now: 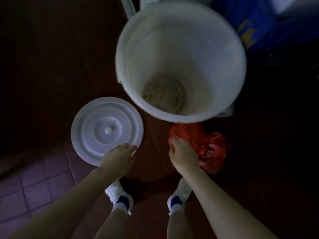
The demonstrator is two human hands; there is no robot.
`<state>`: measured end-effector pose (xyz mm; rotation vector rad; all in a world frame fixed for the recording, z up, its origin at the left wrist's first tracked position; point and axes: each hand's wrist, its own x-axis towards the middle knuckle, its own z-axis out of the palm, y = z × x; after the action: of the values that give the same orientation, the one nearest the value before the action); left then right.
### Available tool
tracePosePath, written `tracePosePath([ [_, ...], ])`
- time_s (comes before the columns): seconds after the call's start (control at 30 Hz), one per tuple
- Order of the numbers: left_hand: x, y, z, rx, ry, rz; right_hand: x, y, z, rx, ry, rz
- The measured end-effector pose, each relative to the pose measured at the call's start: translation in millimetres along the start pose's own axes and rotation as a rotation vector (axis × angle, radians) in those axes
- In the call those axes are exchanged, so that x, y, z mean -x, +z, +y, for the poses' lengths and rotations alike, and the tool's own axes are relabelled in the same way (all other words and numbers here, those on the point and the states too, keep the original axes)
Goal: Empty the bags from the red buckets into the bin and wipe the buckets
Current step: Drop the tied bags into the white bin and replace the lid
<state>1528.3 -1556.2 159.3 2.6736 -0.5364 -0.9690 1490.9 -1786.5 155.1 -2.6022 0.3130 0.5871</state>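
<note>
Dim tiled floor [34, 178] below: your left hand [119, 157] grips the lid [103, 121] by its rim, and your right hand [183, 156] clutches the bag [208, 144] beside the open bin [215, 49]. You seem to be at the emptying step; next, lift the bag over the bin's rim.

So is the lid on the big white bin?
No, the left hand holds the lid off to the side of the open white bin.

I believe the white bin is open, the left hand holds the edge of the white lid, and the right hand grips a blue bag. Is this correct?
One detail is wrong: the right hand grips a red bag, not a blue one, as the head view shows. The white bin is open and the left hand holds the edge of the white lid, as you say.
</note>
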Motion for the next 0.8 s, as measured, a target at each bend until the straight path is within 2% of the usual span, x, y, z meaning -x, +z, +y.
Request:
tracePosePath([
  [0.27, -39.4, 30.9, 148.6, -0.07, 0.071, -0.065, 45.0, -68.3, 152.3, -0.054, 0.195, 0.052],
  [0.47, -110.6, 70.8, 246.4, -0.08, 0.196, -0.139, 61.2, -75.7, 250.4, -0.14, 0.39, 0.027],
  [0.63, -159.0, 107.3, 274.9, -0.108, 0.228, -0.168, 55.8, -52.9, 301.6, -0.223, 0.521, 0.007],
  [0.8, -199.7, 158.2, 262.6, -0.25, 0.284, -0.203, 33.6, -1.3, 340.9, -0.271, 0.591, -0.029],
])
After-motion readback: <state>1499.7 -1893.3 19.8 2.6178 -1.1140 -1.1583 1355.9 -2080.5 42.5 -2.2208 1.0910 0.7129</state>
